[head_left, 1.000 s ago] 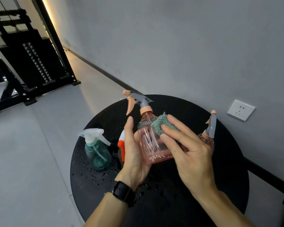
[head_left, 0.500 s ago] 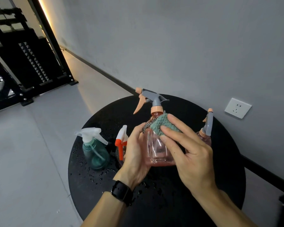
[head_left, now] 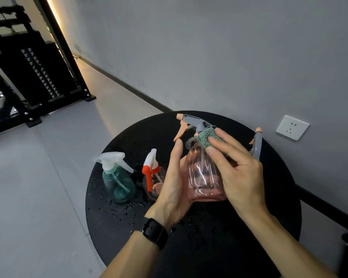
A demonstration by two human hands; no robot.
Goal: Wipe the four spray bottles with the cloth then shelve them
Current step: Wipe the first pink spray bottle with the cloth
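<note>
A: Head view. What do the hands hold?

B: The left hand point(head_left: 174, 183) cups the side of a pink spray bottle point(head_left: 204, 177), fingers extended upward along its body and the thumb hidden behind it; the bottle is raised above the round black desk point(head_left: 219, 247). The right hand point(head_left: 237, 173) presses a green cloth point(head_left: 206, 138) against the bottle's neck and shoulder, its fingers lying nearly straight over the cloth. A strip of metallic mesh shows at the cloth's left edge. The bottle's grey trigger head point(head_left: 195, 122), with an orange nozzle and lever, points left.

A: And the remaining bottles?

B: Three stand on the desk. A teal spray bottle point(head_left: 118, 181) with a clear white trigger head is at the left edge. Just beside it, to its right, a small pink spray bottle point(head_left: 154, 177) with a white-and-red trigger head stands partly behind the left hand. A fourth spray bottle point(head_left: 256, 143), with a grey and orange head, shows behind the right hand; its body is hidden.

A: The desk surface?

B: Water droplets point(head_left: 119, 209) are scattered over the left portion, near the teal bottle.

A: Surroundings?

B: A black wristwatch point(head_left: 155, 233) sits on the left wrist. A white wall socket point(head_left: 292, 127) is on the grey wall to the right. A black metal rack point(head_left: 34, 67) stands on the floor at upper left, well apart from the desk.
</note>
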